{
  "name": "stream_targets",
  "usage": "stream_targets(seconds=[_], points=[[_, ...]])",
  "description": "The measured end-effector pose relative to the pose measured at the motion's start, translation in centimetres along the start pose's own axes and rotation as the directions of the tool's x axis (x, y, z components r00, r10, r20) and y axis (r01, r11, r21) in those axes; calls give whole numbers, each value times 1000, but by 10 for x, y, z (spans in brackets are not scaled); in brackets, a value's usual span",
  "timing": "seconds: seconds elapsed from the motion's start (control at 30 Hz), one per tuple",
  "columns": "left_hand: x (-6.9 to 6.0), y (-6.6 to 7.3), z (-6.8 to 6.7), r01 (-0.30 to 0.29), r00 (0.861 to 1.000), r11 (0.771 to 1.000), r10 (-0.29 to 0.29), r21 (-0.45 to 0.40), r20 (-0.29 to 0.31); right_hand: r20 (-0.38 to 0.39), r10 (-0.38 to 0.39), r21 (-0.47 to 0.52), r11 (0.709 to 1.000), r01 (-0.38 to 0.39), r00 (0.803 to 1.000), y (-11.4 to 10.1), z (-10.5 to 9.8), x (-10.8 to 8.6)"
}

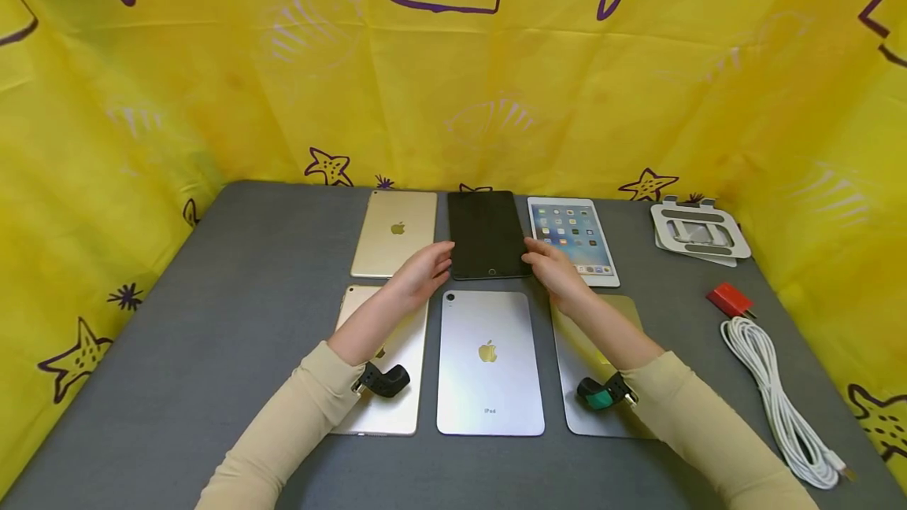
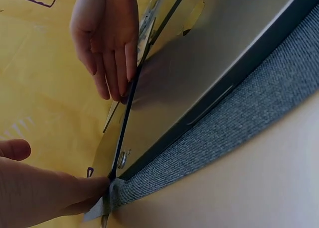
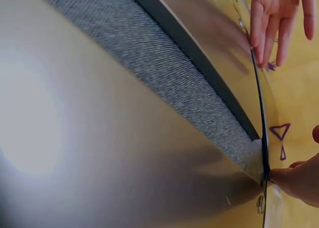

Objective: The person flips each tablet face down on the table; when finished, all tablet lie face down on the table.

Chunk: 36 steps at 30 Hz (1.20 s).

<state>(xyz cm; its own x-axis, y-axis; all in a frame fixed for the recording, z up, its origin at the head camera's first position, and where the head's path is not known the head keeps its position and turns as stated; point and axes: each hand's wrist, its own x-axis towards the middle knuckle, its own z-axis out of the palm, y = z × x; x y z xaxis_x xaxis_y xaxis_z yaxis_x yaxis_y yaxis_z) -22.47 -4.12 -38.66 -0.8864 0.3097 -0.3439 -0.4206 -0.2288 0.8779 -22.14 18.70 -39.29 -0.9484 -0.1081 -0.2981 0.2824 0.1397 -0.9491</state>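
A black tablet (image 1: 485,230) lies dark-screen up in the middle of the back row. My left hand (image 1: 423,270) is at its left edge, fingers fairly straight. Across from it, my right hand (image 1: 555,270) is at the right edge, beside the white tablet (image 1: 597,258) with a lit home screen. Both wrist views show the hands low at the tablets' edges; whether fingertips press the black tablet is hard to tell. A gold tablet (image 1: 383,238) lies back left. In front are a silver iPad (image 1: 489,384), a pale gold tablet (image 1: 397,408) and another tablet (image 1: 584,352), the last two partly under my forearms.
At the right stand a folded metal stand (image 1: 697,215), a red charger plug (image 1: 730,299) and a coiled white cable (image 1: 779,408). A yellow patterned cloth (image 1: 453,85) hangs behind and along the sides of the grey table (image 1: 177,352).
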Motion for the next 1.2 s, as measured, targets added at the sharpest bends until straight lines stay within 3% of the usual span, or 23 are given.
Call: stream_targets(seconds=[0.3,0.47,0.6,0.7,0.8,0.97,1.07,1.2], points=[[7,2,-9,41,999,992,-44,-120,-22,47,42,52,998,-44,998,2,-2,2],[11,4,-10,79,996,989,-83,-126,-26,56,70,5,997,-71,996,2,-6,2],[12,4,-10,72,995,988,-80,-135,-56,61,99,-58,994,-96,993,0,-6,0],[11,3,-8,21,998,994,-28,-109,-61,79,91,-83,993,-84,993,-2,-4,-1],[9,3,-6,-76,994,997,77,17,-78,107,66,-93,994,-56,992,-4,2,-1],[4,6,-2,-208,957,950,247,231,-153,134,53,-42,998,-47,990,-4,15,1],[0,11,0,-244,941,930,296,275,-165,143,57,30,998,-62,988,-4,21,2],[-6,18,1,-268,934,909,326,318,-145,163,55,112,991,-74,985,-4,31,3]])
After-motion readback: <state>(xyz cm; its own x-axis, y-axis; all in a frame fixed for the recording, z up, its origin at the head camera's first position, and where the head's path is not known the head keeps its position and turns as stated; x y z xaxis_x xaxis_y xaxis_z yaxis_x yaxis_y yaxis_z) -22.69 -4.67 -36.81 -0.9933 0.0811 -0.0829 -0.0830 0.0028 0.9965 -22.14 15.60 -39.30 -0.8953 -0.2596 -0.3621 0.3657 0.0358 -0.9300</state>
